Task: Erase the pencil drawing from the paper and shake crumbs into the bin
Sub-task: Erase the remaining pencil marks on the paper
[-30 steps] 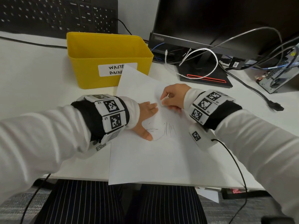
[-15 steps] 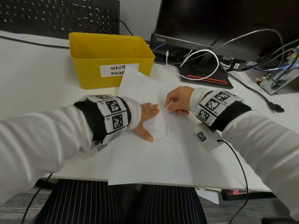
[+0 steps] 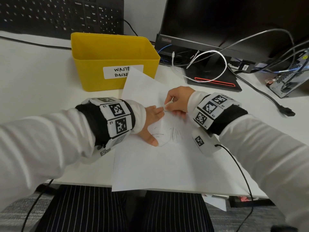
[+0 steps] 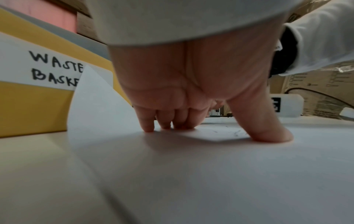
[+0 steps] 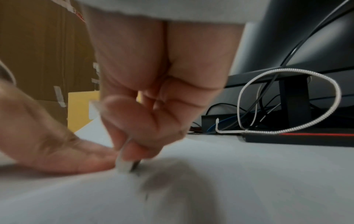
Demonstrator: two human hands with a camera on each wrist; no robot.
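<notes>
On the white desk point(image 3: 33, 84), seen from the head camera, a white sheet of paper point(image 3: 158, 164) is laid at an angle, its far corner raised against the yellow plastic bin labelled "WASTE BASKET" point(image 3: 93, 52). The left hand point(image 3: 151, 122) is pressed flat on the sheet, fingers straight and thumb spread wide, just beside the faint pencil drawing of scribbled lines point(image 3: 173, 133). A small white eraser point(image 3: 165, 107) is pinched by the right hand point(image 3: 178, 99), fingers curled round it, its tip down on the paper next to the left fingertips. A black keyboard point(image 3: 58, 14) and a black monitor point(image 3: 225, 19) are seen behind the bin (with loose cables beside the monitor stand).

In the left wrist view, the left hand point(image 4: 193, 84) is shown from below, its fingertips point(image 4: 148, 126) and thumb planted on the paper point(image 4: 191, 174); pencil marks point(image 4: 232, 131) are visible between them. The bin's label point(image 4: 53, 68) is partly covered by the lifted paper corner.

In the right wrist view (blurred), the eraser point(image 5: 124, 165) is gripped between the thumb and fingers of the right hand point(image 5: 153, 106) and held against the paper point(image 5: 229, 189), touching the left hand point(image 5: 47, 144).
</notes>
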